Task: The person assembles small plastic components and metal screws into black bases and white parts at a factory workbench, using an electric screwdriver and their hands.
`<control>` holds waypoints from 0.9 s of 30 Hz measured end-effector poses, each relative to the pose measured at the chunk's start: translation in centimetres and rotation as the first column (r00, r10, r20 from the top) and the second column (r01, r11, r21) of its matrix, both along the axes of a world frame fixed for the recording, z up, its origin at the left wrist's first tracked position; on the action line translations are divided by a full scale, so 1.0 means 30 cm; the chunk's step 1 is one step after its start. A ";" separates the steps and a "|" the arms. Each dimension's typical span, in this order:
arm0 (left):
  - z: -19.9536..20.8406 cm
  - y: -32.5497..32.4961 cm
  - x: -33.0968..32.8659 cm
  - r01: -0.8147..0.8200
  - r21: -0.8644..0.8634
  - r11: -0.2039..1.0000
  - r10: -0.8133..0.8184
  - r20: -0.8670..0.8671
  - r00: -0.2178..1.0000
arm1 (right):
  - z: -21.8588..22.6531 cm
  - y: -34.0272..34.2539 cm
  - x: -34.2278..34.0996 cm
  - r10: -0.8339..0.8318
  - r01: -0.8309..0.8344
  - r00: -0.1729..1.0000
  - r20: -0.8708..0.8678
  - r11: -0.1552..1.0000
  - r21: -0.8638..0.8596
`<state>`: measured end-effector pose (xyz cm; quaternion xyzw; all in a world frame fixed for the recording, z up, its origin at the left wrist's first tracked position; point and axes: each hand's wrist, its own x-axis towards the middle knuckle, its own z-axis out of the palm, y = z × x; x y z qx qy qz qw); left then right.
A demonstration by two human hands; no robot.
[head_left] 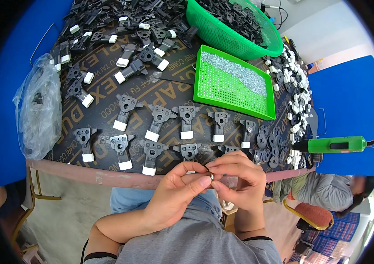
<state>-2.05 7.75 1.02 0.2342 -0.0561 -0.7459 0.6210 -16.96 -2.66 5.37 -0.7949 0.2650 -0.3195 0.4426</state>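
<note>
My left hand (176, 193) and my right hand (242, 178) meet at the table's front edge, fingertips pinched together. Between them is something small and dark with a shiny bit, mostly hidden by the fingers. Just beyond, black plastic brackets with white end caps lie in two loose rows, such as one bracket (153, 152) near my left hand and another bracket (221, 121) farther back. A bracket (189, 152) right behind my fingers is partly covered. Flat black discs (262, 140) lie in a cluster to the right of my right hand.
A green perforated tray (235, 97) holds many small metal screws. Behind it stands a green basket (204, 26) of black parts. More brackets (103, 17) pile up far left, beside a clear plastic bag (41, 110). White caps line the right edge, near a green power screwdriver (336, 144). Someone sits at right.
</note>
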 end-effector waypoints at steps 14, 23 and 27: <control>0.018 -0.003 0.005 -0.021 -0.003 1.000 0.021 -0.002 1.000 | 0.005 -0.014 -0.007 0.042 -0.046 0.998 0.043 0.995 0.091; 0.022 0.002 -0.005 0.017 0.012 1.000 -0.017 -0.001 1.000 | -0.038 -0.238 0.042 -0.373 0.102 0.850 -0.372 0.808 -0.580; 0.022 0.010 0.009 0.001 0.023 1.000 -0.001 0.000 1.000 | -0.028 -0.229 0.052 -0.394 0.098 0.830 -0.394 0.799 -0.593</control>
